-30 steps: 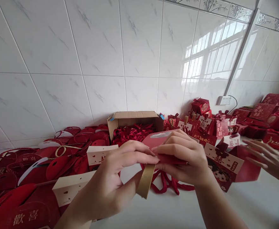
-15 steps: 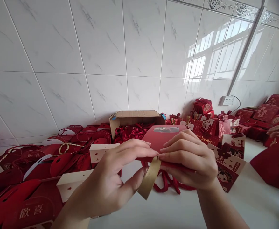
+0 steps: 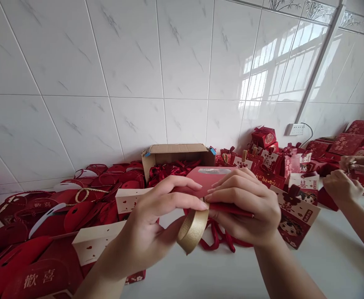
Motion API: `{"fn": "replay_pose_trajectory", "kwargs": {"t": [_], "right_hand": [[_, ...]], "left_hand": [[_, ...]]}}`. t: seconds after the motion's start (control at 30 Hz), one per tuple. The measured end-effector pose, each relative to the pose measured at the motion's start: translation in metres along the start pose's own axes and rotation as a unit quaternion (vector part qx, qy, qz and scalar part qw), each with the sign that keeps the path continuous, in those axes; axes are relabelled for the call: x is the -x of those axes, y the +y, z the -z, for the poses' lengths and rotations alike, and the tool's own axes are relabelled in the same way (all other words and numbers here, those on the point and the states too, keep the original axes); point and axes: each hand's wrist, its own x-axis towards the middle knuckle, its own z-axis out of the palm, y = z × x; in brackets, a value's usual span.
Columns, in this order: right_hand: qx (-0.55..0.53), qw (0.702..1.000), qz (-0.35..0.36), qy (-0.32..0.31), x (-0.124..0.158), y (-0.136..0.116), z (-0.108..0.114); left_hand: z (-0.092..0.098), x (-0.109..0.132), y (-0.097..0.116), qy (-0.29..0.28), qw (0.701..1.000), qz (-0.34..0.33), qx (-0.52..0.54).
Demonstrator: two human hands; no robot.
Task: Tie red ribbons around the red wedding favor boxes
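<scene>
A red paper gift box (image 3: 192, 177) with an oval cut-out is held up in front of me, partly hidden by my fingers. My right hand (image 3: 248, 203) is closed around its right side, fingers on top and thumb beneath. A gold strap (image 3: 194, 232) comes out at the box's near edge and curls downward in a loop. My left hand (image 3: 149, 220) pinches this strap, with the index fingertip at its upper end and the thumb partly hidden behind it. Dark red ribbons (image 3: 216, 236) lie on the white table below.
An open cardboard box (image 3: 177, 148) of shiny red ribbon stands against the tiled wall. Red bags and boxes (image 3: 35, 270) crowd the left. Finished-looking gift boxes (image 3: 296, 216) stand at right. Another person's hands (image 3: 345, 187) work at far right, near a power socket (image 3: 294, 129).
The gold strap has bent from a straight hanging strip into a curled loop under my left fingers. At right, the other person's hands have come further into view.
</scene>
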Motion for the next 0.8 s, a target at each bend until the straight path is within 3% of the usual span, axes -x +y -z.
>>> {"fn": "replay_pose_trajectory", "kwargs": {"t": [0.13,0.6,0.8], "right_hand": [[-0.003,1.0,-0.024,0.013,0.0002,-0.0013,-0.0042],[-0.028,0.999,0.009,0.027,0.0023,-0.0012,-0.0085],[0.003,1.0,0.027,0.005,0.001,-0.0006,-0.0053]], "left_hand": [[0.0018,0.0002,-0.0013,0.006,1.0,0.003,0.01],[0.0023,0.0011,0.001,0.012,1.0,-0.001,-0.004],[0.0022,-0.0003,-0.0031,0.011,1.0,-0.004,-0.005]]}}
